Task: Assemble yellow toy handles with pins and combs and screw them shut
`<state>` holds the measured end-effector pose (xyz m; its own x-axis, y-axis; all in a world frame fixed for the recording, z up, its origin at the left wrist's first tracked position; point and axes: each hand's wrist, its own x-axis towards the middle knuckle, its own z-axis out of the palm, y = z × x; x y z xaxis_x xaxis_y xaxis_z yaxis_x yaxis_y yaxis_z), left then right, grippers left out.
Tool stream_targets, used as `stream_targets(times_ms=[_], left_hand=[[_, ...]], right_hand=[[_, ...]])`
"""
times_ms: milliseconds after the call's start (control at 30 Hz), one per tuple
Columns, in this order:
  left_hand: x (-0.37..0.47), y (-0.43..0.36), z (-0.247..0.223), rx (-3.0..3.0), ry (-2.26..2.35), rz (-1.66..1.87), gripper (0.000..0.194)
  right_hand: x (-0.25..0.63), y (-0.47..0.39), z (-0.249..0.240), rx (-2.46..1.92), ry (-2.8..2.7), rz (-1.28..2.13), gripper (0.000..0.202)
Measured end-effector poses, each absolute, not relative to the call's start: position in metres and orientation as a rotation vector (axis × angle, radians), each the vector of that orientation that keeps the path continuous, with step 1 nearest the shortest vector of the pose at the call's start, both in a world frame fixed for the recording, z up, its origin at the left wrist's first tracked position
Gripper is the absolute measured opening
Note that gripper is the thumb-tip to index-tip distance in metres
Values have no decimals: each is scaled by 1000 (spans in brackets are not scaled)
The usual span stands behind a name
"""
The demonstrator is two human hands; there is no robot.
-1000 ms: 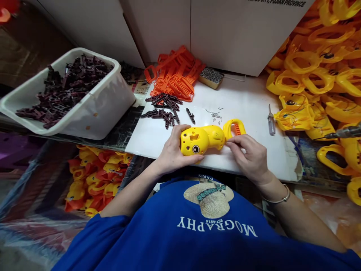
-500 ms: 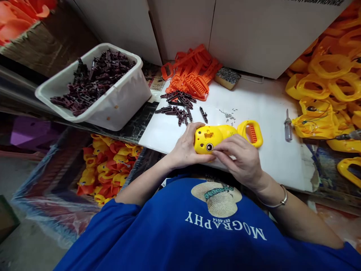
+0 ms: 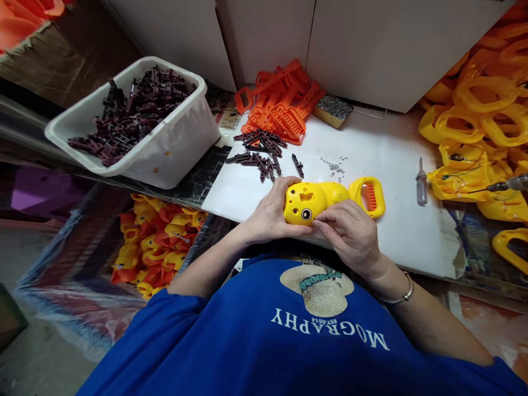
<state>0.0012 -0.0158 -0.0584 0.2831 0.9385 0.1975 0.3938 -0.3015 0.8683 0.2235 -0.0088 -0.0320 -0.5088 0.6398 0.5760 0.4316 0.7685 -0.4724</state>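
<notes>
A yellow plastic duck toy (image 3: 315,199) with a round black-and-white eye, a square slot and a looped handle lies on its side at the front of the white work board. My left hand (image 3: 274,214) is closed round the head end, thumb along the near edge and fingers over the far side. Close to the eye, my right hand (image 3: 350,228) has thumb and fingertips pinched together against the toy's near edge. Whatever sits in that pinch is too small or hidden to name. Orange ribbed plastic shows inside the handle.
Behind the toy lie small dark plastic parts (image 3: 264,165), loose screws (image 3: 336,166), orange frames (image 3: 284,110) and a box of screws (image 3: 333,110). A screwdriver (image 3: 421,184) rests at right beside yellow shells (image 3: 462,170). A white tub (image 3: 185,137) stands left, above a crate of duck toys (image 3: 157,242).
Both hands stay on the toy in nearly the same pose. My right fingertips have shifted very slightly along its near edge, and the camera view has moved a little.
</notes>
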Motion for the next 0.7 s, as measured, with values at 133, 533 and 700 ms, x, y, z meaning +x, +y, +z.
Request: stream_targets(times_ms=[133,533,700], left_hand=[[1,-16,-57,1804,1211,957,91],[-23,-27,-41,1661,1250,744,92],[-32,-34,-37,1620,1279,733,91]], right_hand=[[221,-9,-34,-843,-2149,375,13],[274,49,6,-1053,-2042,282,5],[289,113,-28,-1131,-2414,350,12]])
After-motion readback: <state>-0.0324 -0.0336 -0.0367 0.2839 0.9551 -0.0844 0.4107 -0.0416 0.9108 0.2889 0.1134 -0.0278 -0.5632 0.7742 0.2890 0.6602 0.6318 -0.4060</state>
